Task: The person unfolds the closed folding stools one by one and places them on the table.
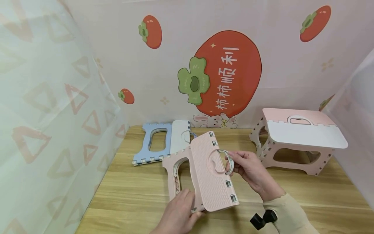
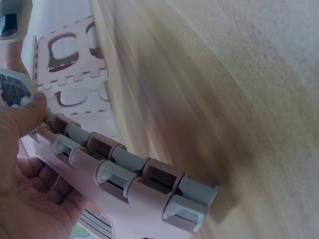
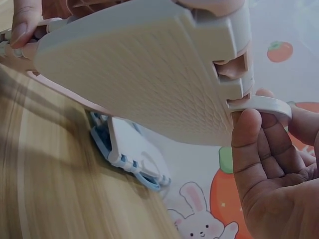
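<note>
A folded pink stool (image 1: 208,175) is held tilted above the wooden table, its textured top facing up in the head view. My left hand (image 1: 179,211) grips the near hinged edge of its leg frame; the left wrist view shows the thumb on the hinge row and the fingers curled beneath the edge (image 2: 114,179). On the stool's right side, my right hand (image 1: 248,167) pinches the white looped handle (image 1: 230,162). In the right wrist view the fingers are curled round that handle (image 3: 269,105), and the white underside (image 3: 134,74) shows.
Behind and left lies a folded blue and white stool (image 1: 155,143) on the table (image 1: 122,195). An unfolded pink and white stool (image 1: 301,136) stands at the right. Printed cloth walls (image 1: 152,74) enclose the back and sides.
</note>
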The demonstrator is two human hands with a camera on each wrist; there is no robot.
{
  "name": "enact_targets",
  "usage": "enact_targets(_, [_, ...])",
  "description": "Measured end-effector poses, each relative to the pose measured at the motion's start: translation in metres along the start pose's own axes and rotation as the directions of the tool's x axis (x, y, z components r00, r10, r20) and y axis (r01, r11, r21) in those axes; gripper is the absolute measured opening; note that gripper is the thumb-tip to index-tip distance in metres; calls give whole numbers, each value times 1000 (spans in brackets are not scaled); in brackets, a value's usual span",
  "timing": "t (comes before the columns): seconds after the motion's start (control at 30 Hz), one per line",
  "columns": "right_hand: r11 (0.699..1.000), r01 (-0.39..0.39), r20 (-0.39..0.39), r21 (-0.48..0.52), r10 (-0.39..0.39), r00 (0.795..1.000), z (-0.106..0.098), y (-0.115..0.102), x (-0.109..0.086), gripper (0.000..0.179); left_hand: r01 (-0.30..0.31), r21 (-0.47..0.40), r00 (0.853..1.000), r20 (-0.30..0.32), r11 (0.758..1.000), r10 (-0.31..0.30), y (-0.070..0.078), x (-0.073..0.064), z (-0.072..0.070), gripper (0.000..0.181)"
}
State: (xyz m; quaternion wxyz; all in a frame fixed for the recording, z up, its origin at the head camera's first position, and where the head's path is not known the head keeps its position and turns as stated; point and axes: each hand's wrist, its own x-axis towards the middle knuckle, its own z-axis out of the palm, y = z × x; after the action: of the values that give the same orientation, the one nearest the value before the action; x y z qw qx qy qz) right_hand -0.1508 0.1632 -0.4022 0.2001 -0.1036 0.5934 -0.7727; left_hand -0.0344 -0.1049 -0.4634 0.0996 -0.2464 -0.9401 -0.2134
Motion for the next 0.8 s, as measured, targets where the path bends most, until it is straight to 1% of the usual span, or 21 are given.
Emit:
enact_targets(0.13, [1000, 10, -3, 6, -10, 1000, -2, -1, -1, 27, 1, -8, 1000, 4, 1000, -1, 2, 1, 1, 37])
enact_targets(0.23, [1000, 7, 1, 14, -7, 1000, -3, -1, -2, 26, 12, 2, 1000, 17, 1000, -12, 3, 2, 2, 37])
enact_targets(0.33, [1000, 5, 12, 21, -5, 1000, -5, -1, -3, 26, 31, 9, 999, 43, 999, -31, 5, 2, 2, 38])
enact_targets(0.43, [1000, 18, 24, 12, -19, 1000, -8, -1, -5, 27, 47, -15, 996, 73, 999, -46, 7, 4, 1, 37])
enact_targets(0.6, [999, 43, 17, 8, -43, 999, -12, -3, -7, 27, 24, -38, 997, 70, 999, -22, 10, 7, 3, 35])
enact_targets(0.7, [999, 38, 12, 12, -38, 999, -14, -4, -8, 27, 8, -28, 998, 64, 1000, -7, 11, 9, 4, 35])
enact_targets(0.8, [999, 37, 10, 10, -38, 999, -15, -6, -10, 27, 9, -35, 997, 75, 999, -7, 12, 11, 5, 36])
